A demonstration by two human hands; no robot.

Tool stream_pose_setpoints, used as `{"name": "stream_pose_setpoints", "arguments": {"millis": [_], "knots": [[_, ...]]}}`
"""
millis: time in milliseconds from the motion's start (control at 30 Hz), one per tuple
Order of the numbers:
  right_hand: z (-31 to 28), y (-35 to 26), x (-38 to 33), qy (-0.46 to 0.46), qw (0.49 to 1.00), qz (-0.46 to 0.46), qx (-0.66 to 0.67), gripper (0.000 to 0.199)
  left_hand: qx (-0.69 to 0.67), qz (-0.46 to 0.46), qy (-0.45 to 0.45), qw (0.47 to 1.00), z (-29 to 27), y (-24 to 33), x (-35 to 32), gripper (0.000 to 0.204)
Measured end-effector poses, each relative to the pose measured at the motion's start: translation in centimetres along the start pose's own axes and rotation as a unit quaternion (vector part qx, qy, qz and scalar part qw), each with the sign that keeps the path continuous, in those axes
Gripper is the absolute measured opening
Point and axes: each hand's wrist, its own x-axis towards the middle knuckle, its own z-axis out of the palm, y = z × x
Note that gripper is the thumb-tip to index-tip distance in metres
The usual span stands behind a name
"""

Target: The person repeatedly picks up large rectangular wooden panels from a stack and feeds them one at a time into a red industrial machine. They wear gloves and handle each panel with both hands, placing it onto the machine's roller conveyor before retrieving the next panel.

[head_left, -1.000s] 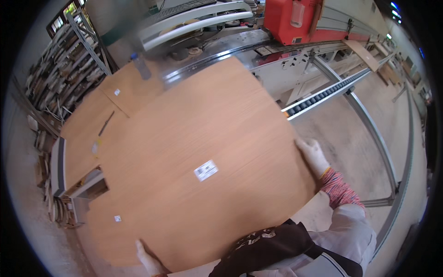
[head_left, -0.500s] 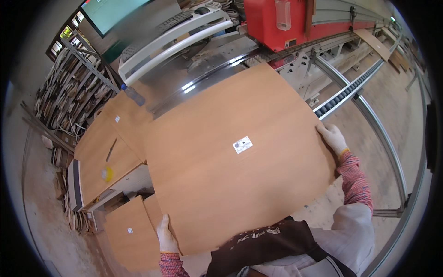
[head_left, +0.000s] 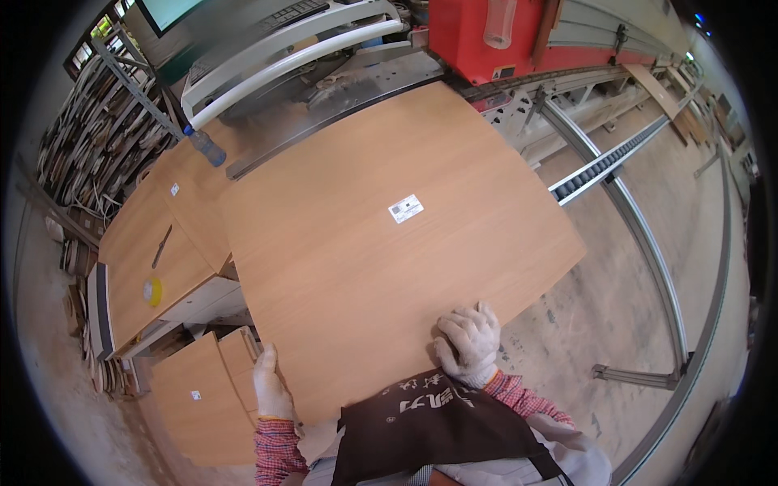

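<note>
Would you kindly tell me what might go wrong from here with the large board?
The bottle is near the far left part of the board, so a shift that way might knock it. The left hand is at the left edge and the right hand at the near edge; with neither at the right corner, the board could swing or tip there.

A broad, rectangular, light-brown wood-grain panel (head_left: 348,275) lies roughly level before me, with a small white rectangular label (head_left: 406,208) a little beyond its middle. A silver rail with black rollers (head_left: 612,164) stands at its right edge. My left fingers (head_left: 267,359) hold its left edge, close to my body.
</note>
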Motion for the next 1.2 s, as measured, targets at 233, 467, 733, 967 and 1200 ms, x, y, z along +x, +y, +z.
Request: {"name": "stream_pose_setpoints", "arguments": {"millis": [233,467,733,967,1200], "knots": [[3.1,-5.0,0.7,-0.011,0.996,-0.059,0.069,0.025,-0.028,-0.029,-0.037,0.999,3.3,1.5,-0.1,0.048],[3.7,-5.8,1.5,0.010,0.996,-0.053,0.072,0.023,0.030,0.003,-0.084,0.996,1.4,3.0,7.1,0.052],[4.2,-5.4,1.2,0.021,0.994,-0.032,0.103,0.022,0.067,0.016,-0.069,0.995,3.6,5.5,14.6,0.045],[3.0,-3.4,1.6,0.020,0.992,-0.035,0.122,0.020,0.078,0.010,-0.041,0.996,6.1,5.0,13.4,0.046],[1.0,1.1,1.7,0.012,0.990,-0.054,0.128,0.018,0.052,0.004,-0.052,0.997,10.9,3.7,12.9,0.047]]}}
